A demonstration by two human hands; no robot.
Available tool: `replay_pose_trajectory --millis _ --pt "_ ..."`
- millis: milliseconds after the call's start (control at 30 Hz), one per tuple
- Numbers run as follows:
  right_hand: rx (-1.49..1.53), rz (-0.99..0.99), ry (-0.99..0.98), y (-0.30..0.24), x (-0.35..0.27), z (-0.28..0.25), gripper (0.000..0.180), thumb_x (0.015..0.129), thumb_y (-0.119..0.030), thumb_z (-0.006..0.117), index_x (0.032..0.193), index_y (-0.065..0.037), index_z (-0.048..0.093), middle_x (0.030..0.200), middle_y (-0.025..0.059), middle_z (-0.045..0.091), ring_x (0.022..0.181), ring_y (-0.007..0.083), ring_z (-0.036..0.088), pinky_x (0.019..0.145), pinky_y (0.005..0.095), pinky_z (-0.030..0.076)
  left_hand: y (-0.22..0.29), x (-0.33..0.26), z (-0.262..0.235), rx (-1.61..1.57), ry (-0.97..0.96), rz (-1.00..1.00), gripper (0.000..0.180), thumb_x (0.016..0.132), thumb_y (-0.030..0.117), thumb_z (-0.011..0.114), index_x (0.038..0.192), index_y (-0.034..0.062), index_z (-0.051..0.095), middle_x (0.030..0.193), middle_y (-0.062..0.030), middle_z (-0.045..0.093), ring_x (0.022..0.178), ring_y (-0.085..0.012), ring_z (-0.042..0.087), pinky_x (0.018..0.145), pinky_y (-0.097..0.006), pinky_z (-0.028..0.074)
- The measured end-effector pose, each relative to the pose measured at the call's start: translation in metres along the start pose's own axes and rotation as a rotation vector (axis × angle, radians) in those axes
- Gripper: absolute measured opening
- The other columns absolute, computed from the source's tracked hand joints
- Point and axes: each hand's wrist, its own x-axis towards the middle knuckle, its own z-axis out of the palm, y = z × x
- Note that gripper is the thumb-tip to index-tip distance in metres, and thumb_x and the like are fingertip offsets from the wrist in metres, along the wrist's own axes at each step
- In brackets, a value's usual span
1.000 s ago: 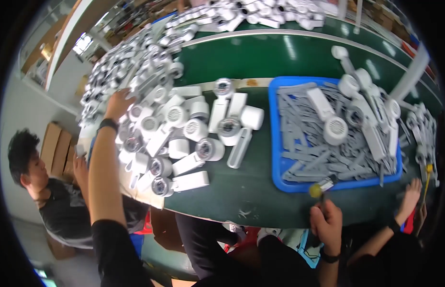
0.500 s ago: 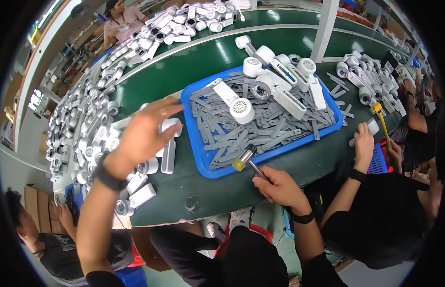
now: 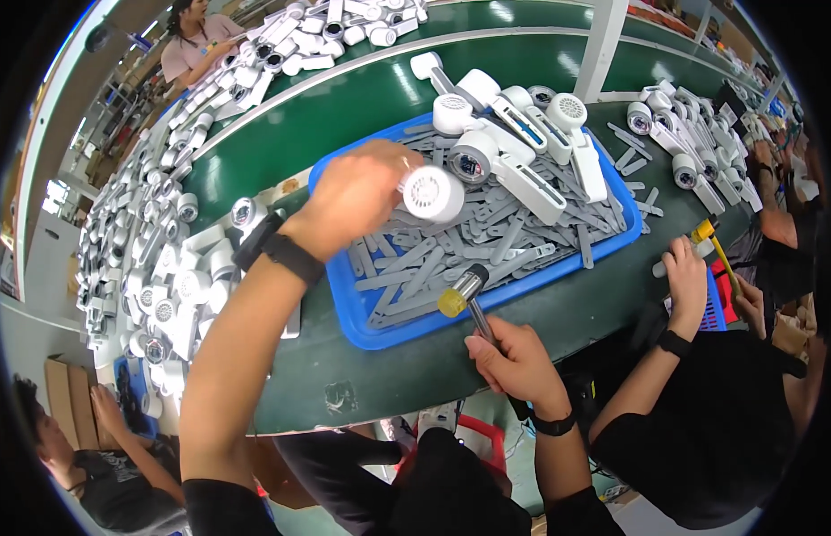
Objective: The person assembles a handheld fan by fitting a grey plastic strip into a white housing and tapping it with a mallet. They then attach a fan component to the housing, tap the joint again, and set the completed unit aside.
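My left hand (image 3: 366,192) is closed over the handle of a white handheld fan (image 3: 433,194) with a round grille head. It is over the left part of a blue tray (image 3: 371,337), and the hand hides most of the handle. Lower right, my right hand (image 3: 516,359) grips a mallet (image 3: 466,290) by its shaft. The mallet's clear yellow-tipped head is at the tray's front edge. Many flat grey plastic strips (image 3: 514,237) fill the tray. Several more white fans (image 3: 532,189) lie on the strips at its back right, some showing open round ends.
White fans are heaped on the left (image 3: 179,295), at the back (image 3: 299,40) and at the right (image 3: 684,143). A white post (image 3: 601,54) stands behind the tray. To my right, a co-worker's hands (image 3: 688,281) work beside a yellow-headed hammer (image 3: 702,230). Other people sit farther off.
My left hand has moved right over the tray and closed on the white fan that was lying on the strips. My right hand still holds the mallet in nearly the same place.
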Motion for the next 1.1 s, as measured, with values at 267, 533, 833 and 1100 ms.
replay_pose_trajectory --millis 267,533,833,1100 --pt "0.090 0.093 0.061 -0.001 -0.005 0.008 0.016 0.101 -0.015 0.067 0.109 -0.001 0.065 0.055 -0.0041 0.050 0.039 0.0042 0.044 0.038 0.0225 0.031 0.095 -0.120 -0.070 -1.125 0.491 -0.771 0.031 0.092 0.012 0.080 0.118 -0.0010 0.069 0.109 -0.0070 0.073 0.095 -0.0168 0.070 0.083 -0.031 0.058" --pt "-0.208 0.015 0.030 -0.028 -0.029 0.073 0.064 0.081 -0.020 0.090 0.137 -0.003 0.064 0.059 -0.0055 0.055 0.051 0.0023 0.050 0.047 0.0231 0.040 0.179 -0.198 -0.020 -1.833 0.746 -1.230 0.038 0.096 0.025 0.077 0.117 -0.0033 0.063 0.107 -0.0106 0.071 0.099 -0.0173 0.072 0.085 -0.031 0.062" --pt "-0.208 0.090 -0.032 -0.022 -0.010 0.097 0.036 0.092 -0.011 0.079 0.126 -0.003 0.070 0.061 -0.0055 0.057 0.045 0.0016 0.046 0.041 0.0211 0.032 0.181 -0.252 -0.028 -1.747 0.079 -1.343 0.047 0.096 0.034 0.078 0.118 -0.0060 0.066 0.111 -0.0173 0.074 0.098 -0.0219 0.074 0.081 -0.033 0.061" --pt "-0.260 0.181 -0.159 -0.018 0.010 0.091 0.041 0.093 -0.013 0.079 0.130 -0.002 0.068 0.061 -0.0058 0.054 0.046 0.0012 0.044 0.042 0.0206 0.031 0.146 -0.271 -0.030 -0.178 0.446 -0.550 0.074 0.072 0.028 0.092 0.137 0.0112 0.061 0.136 -0.0134 0.057 0.127 -0.0377 0.052 0.103 -0.046 0.046"
